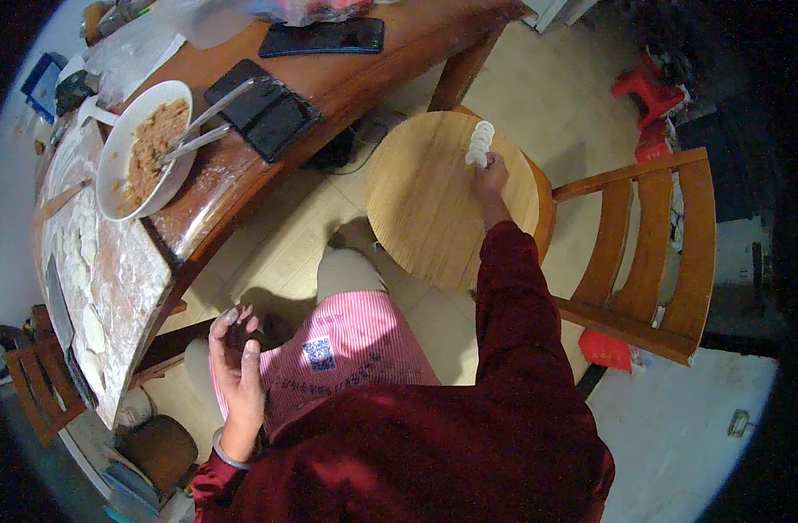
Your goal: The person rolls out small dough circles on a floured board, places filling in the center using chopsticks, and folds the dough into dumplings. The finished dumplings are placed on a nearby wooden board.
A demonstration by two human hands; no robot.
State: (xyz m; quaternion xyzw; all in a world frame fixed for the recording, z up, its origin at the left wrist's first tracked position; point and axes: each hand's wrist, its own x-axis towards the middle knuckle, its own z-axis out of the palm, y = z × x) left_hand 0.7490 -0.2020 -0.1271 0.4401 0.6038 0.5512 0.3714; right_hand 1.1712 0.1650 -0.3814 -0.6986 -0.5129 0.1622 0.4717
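Note:
A short row of white dumplings (481, 138) lies toward the far right of a round wooden board (416, 200). At the near end of that row is my right hand (493, 177), its fingers closed around the nearest dumpling; the fingertips are partly hidden. My left hand (239, 366) hangs over my lap by the pink striped apron (355, 349). It holds nothing, its fingers loosely bent and apart from the thumb, with pale dust on them.
The board rests on a wooden chair (652, 253). On the table at left stand a white bowl of minced filling (124, 196) with utensils, and a floured board (120, 288) with dough pieces. Two dark phones or tablets (264, 109) (320, 37) lie near the table edge.

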